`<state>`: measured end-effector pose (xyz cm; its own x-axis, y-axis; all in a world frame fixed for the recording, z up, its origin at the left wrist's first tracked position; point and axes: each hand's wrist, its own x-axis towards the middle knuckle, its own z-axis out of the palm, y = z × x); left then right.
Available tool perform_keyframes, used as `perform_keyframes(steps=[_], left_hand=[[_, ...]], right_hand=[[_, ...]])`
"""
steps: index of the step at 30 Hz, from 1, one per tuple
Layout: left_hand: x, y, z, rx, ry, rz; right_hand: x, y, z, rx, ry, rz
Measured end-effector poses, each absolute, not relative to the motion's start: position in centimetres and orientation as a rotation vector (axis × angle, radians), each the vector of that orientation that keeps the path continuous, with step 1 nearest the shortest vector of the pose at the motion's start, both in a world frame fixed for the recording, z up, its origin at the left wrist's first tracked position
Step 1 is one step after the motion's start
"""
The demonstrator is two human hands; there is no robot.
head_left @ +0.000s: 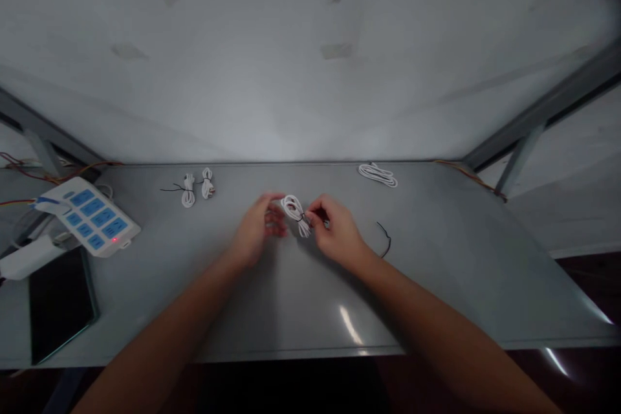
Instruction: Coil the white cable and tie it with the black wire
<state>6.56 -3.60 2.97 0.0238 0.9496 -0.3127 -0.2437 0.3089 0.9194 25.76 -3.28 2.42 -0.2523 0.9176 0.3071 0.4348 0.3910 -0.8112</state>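
A coiled white cable (293, 208) hangs between my two hands above the middle of the grey table. A black twist tie (301, 216) goes around its waist. My right hand (334, 228) pinches the tie at the right side of the coil, thumb against index finger. To the left of the coil is my left hand (259, 228), its fingers apart and slightly blurred. The index fingertip comes close to the upper loop; whether it touches cannot be made out. A loose black tie (387, 239) lies beside my right forearm.
Two tied white cable coils, a left one (188, 191) and a right one (207, 184), lie at the back left. An untied white cable (378, 174) rests at the back right. At left are a power strip (104, 217), a white adapter (32, 257) and a dark tablet (63, 304).
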Motion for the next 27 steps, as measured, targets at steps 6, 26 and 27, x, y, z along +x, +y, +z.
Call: perform_keyframes(steps=[6, 26, 27], left_hand=[[5.7, -4.0, 4.2, 0.504, 0.990, 0.368], [6.5, -5.5, 2.0, 1.948, 1.043, 1.211], [6.5, -5.5, 2.1, 1.866, 1.025, 1.218]], right_hand=[[25.9, -3.7, 2.8, -0.808, -2.117, 0.484], [26.5, -2.3, 3.1, -0.991, -1.199, 1.895], [26.6, -2.3, 3.2, -0.997, -1.204, 1.859]])
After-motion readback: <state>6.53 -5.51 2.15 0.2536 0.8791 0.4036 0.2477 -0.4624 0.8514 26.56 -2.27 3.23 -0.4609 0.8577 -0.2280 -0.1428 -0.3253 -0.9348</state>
